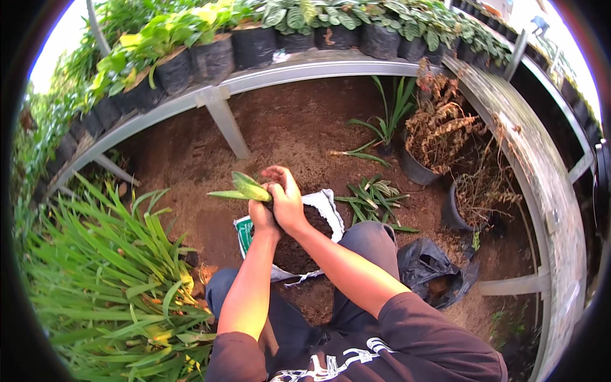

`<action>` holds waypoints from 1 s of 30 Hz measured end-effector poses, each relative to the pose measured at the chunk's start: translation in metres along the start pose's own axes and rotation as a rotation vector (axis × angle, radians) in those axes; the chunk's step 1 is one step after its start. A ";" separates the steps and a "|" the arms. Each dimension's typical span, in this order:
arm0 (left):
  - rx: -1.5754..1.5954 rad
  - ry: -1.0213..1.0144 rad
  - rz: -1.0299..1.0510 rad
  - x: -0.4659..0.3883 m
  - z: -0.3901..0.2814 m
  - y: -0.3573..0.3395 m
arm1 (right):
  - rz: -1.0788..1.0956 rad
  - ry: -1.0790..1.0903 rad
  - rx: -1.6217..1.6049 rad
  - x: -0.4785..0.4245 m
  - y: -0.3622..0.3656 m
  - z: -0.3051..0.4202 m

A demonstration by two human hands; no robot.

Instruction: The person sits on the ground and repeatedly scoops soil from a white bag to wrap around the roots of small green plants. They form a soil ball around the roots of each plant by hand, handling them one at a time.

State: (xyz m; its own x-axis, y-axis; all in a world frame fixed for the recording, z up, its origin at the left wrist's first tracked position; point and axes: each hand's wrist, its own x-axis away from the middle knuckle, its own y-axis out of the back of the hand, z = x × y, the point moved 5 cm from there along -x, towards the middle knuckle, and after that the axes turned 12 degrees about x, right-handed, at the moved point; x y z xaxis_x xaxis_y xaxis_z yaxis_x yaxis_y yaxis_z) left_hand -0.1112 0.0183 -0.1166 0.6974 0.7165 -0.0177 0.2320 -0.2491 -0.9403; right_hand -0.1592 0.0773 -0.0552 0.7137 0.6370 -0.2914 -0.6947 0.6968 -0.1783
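Observation:
Both hands meet above an open white sack [337,210] of dark soil [292,253]. My left hand [261,217] and my right hand [286,198] close around the base of a small leafy plant [248,187], whose short green leaves point out to the left. Something dark, perhaps a small pot or bag of soil, shows between the palms, mostly hidden by the fingers. Right of the sack, cut green plants [374,198] lie in a loose pile on the ground. Beyond them, a strap-leaved plant [389,114] stands upright.
A dense clump of long-leaved plants [119,267] fills the left side. Pots of dried plants [422,169] and a crumpled black plastic bag [425,267] are at the right. Metal-framed benches [315,71] curve around, holding black bags of plants [253,45]. A distant person [540,24] appears top right.

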 end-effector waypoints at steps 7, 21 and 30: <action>0.112 0.122 0.095 0.010 -0.005 -0.009 | -0.146 0.076 0.438 0.011 0.005 0.025; -0.227 0.040 -0.117 0.016 0.006 -0.034 | -0.167 0.073 0.488 0.009 0.020 0.021; -0.010 0.213 0.003 0.006 -0.009 -0.029 | -0.185 0.323 0.859 0.009 0.003 0.054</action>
State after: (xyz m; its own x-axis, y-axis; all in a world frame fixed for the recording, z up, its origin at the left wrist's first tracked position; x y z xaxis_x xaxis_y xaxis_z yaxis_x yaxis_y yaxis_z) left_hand -0.1071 0.0241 -0.0863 0.8252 0.5624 0.0524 0.2354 -0.2581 -0.9370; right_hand -0.1497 0.1029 -0.0072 0.6572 0.4586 -0.5981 -0.1760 0.8650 0.4699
